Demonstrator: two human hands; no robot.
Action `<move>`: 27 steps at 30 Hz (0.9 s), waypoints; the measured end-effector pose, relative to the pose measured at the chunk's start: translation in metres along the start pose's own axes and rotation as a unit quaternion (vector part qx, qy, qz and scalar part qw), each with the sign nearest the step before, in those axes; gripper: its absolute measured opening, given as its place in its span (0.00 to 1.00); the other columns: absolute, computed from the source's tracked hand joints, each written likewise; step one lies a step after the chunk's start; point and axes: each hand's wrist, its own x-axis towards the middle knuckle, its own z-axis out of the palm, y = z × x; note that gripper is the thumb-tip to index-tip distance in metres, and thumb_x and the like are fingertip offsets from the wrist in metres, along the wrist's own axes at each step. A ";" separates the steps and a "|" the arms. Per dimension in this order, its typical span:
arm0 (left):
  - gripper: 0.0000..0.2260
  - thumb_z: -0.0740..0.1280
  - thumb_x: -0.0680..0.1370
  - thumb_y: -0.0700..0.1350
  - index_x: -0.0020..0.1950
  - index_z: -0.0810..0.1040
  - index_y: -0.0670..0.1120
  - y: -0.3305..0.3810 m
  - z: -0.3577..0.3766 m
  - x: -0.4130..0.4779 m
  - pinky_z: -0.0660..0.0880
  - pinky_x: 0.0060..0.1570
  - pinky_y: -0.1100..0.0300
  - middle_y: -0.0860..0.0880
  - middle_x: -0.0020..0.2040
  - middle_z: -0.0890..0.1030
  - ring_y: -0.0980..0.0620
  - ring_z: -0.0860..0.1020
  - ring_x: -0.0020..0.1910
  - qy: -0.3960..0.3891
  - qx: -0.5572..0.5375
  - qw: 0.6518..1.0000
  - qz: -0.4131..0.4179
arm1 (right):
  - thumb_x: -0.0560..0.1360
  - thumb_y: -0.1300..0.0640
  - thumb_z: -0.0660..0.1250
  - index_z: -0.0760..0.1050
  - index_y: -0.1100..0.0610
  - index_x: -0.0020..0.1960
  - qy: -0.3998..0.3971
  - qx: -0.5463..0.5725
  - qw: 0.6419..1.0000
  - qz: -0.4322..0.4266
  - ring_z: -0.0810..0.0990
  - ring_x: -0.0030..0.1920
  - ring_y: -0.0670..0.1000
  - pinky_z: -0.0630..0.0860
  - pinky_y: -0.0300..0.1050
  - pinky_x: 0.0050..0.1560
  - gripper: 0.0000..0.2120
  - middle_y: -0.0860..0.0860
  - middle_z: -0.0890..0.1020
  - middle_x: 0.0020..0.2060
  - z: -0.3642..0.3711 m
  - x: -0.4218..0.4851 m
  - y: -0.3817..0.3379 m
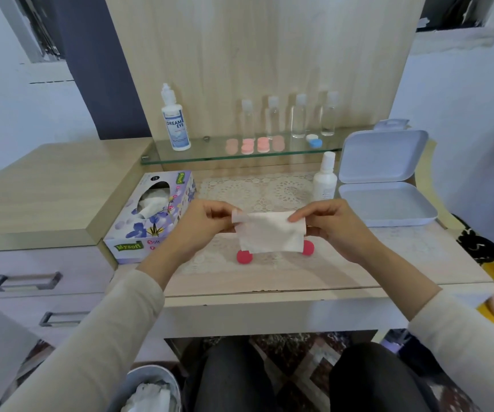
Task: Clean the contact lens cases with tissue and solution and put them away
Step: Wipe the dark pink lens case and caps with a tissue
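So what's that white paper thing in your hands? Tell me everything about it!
It is a thin, slightly crinkled white paper tissue, a small rectangle. It hangs in the air, the left hand pinching its top left corner, which curls over, and the right hand pinching its top right corner. It hides the middle of a red round-capped lens case lying behind it.

place: home dressing table | signs: glass shelf (210,154) 12 o'clock; tissue box (150,215) 9 o'clock; drawers (31,281) 8 o'clock
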 end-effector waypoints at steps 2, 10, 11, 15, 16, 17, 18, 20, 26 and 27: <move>0.09 0.63 0.75 0.30 0.48 0.81 0.38 -0.002 -0.001 -0.001 0.76 0.42 0.70 0.50 0.44 0.82 0.61 0.81 0.41 -0.003 0.007 1.000 -0.009 | 0.74 0.76 0.55 0.83 0.56 0.34 -0.024 -0.008 1.000 0.003 0.82 0.39 0.48 0.78 0.38 0.38 0.24 0.50 0.84 0.36 -0.001 -0.001 0.000; 0.08 0.74 0.68 0.42 0.37 0.76 0.46 -0.008 0.013 -0.003 0.67 0.32 0.70 0.57 0.28 0.74 0.60 0.71 0.29 0.069 0.043 0.997 -0.013 | 0.71 0.70 0.67 0.78 0.59 0.41 0.027 -0.057 0.998 -0.004 0.79 0.36 0.50 0.78 0.40 0.34 0.08 0.57 0.79 0.35 0.014 -0.001 0.004; 0.11 0.76 0.67 0.42 0.37 0.73 0.47 -0.009 0.017 -0.004 0.65 0.30 0.69 0.58 0.27 0.72 0.60 0.69 0.28 0.077 0.062 0.995 -0.010 | 0.70 0.71 0.68 0.77 0.58 0.43 0.034 -0.064 0.997 -0.006 0.79 0.35 0.50 0.79 0.42 0.34 0.09 0.58 0.77 0.35 0.016 0.000 0.006; 0.15 0.75 0.66 0.39 0.40 0.70 0.51 -0.011 0.028 -0.002 0.70 0.33 0.65 0.52 0.38 0.74 0.54 0.73 0.37 0.118 0.089 0.989 0.006 | 0.72 0.65 0.68 0.76 0.59 0.48 0.025 -0.043 0.999 0.003 0.80 0.34 0.52 0.79 0.47 0.36 0.06 0.58 0.80 0.34 0.026 0.000 0.006; 0.14 0.75 0.67 0.40 0.42 0.71 0.52 -0.011 0.029 -0.002 0.71 0.34 0.66 0.52 0.39 0.74 0.55 0.74 0.38 0.123 0.093 0.988 0.003 | 0.74 0.63 0.65 0.77 0.61 0.48 0.017 -0.033 0.999 0.010 0.81 0.34 0.52 0.79 0.47 0.37 0.03 0.57 0.81 0.34 0.029 -0.001 0.004; 0.13 0.74 0.67 0.40 0.44 0.72 0.51 -0.010 0.030 -0.002 0.71 0.35 0.66 0.52 0.39 0.75 0.55 0.74 0.39 0.125 0.088 0.988 -0.001 | 0.77 0.62 0.62 0.77 0.62 0.47 0.008 -0.022 1.000 0.015 0.81 0.34 0.52 0.80 0.46 0.37 0.06 0.56 0.82 0.34 0.029 -0.002 0.005; 0.13 0.74 0.68 0.40 0.46 0.73 0.50 -0.011 0.030 -0.001 0.72 0.36 0.65 0.51 0.39 0.76 0.55 0.75 0.39 0.123 0.076 0.989 -0.001 | 0.78 0.63 0.60 0.77 0.64 0.47 -0.004 -0.012 1.000 0.021 0.81 0.34 0.52 0.80 0.45 0.38 0.08 0.55 0.83 0.35 0.030 -0.003 0.005; 0.11 0.73 0.70 0.39 0.47 0.75 0.49 -0.011 0.030 -0.002 0.73 0.38 0.66 0.49 0.40 0.78 0.53 0.76 0.40 0.108 0.036 0.994 0.003 | 0.76 0.69 0.60 0.77 0.65 0.49 -0.009 -0.023 1.000 0.014 0.81 0.35 0.54 0.81 0.45 0.38 0.07 0.58 0.83 0.38 0.031 -0.003 0.006; 0.06 0.67 0.75 0.38 0.48 0.76 0.49 -0.011 0.034 -0.006 0.74 0.37 0.68 0.47 0.39 0.81 0.58 0.78 0.37 0.060 -0.038 0.997 -0.002 | 0.66 0.66 0.74 0.76 0.59 0.46 0.056 -0.173 0.983 -0.003 0.72 0.23 0.41 0.70 0.32 0.26 0.11 0.50 0.76 0.31 0.035 0.005 0.014; 0.06 0.66 0.75 0.39 0.48 0.76 0.49 -0.012 0.035 -0.007 0.75 0.37 0.67 0.47 0.38 0.81 0.59 0.79 0.36 0.059 -0.041 0.997 -0.002 | 0.66 0.63 0.75 0.77 0.57 0.43 0.052 -0.208 0.977 -0.004 0.70 0.23 0.40 0.68 0.30 0.28 0.09 0.48 0.75 0.29 0.035 0.006 0.015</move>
